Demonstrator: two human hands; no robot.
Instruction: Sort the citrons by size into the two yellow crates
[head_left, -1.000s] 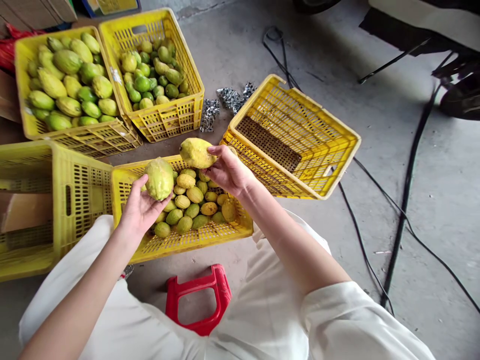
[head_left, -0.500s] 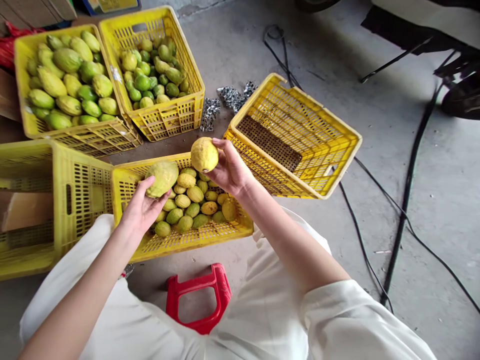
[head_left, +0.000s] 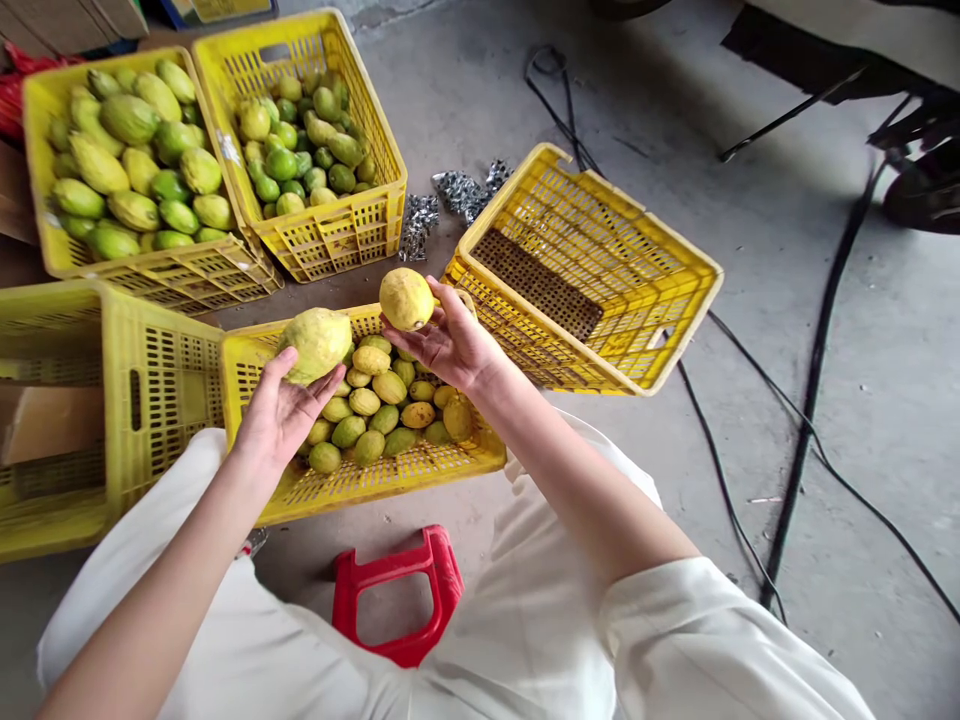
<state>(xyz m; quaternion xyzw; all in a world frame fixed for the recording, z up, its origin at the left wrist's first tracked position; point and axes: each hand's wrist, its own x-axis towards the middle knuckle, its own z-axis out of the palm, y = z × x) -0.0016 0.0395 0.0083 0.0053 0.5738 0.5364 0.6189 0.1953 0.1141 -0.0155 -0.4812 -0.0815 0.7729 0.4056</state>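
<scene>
In my left hand (head_left: 281, 410) rests a large yellow-green lemon (head_left: 316, 345), with the thumb on its near side and the fingers beneath. My right hand (head_left: 450, 340) holds a rounder yellow lemon (head_left: 406, 299) between thumb and fingers. Both hands are raised over a yellow plastic crate (head_left: 382, 484) in front of my knees. Inside it lie several small yellow and green lemons (head_left: 388, 388), partly hidden by my hands.
Two yellow crates (head_left: 330, 236) of green and yellow fruit stand at the back left. Another crate (head_left: 161, 400) stands left, holding cardboard. A tilted crate (head_left: 600, 270) is at right. A red stool (head_left: 397, 600) sits between my legs. Black cables (head_left: 817, 350) cross the floor.
Both lemons have turned slightly in my hands and shifted a little upward. The fingers of both hands have opened out somewhat beneath them.
</scene>
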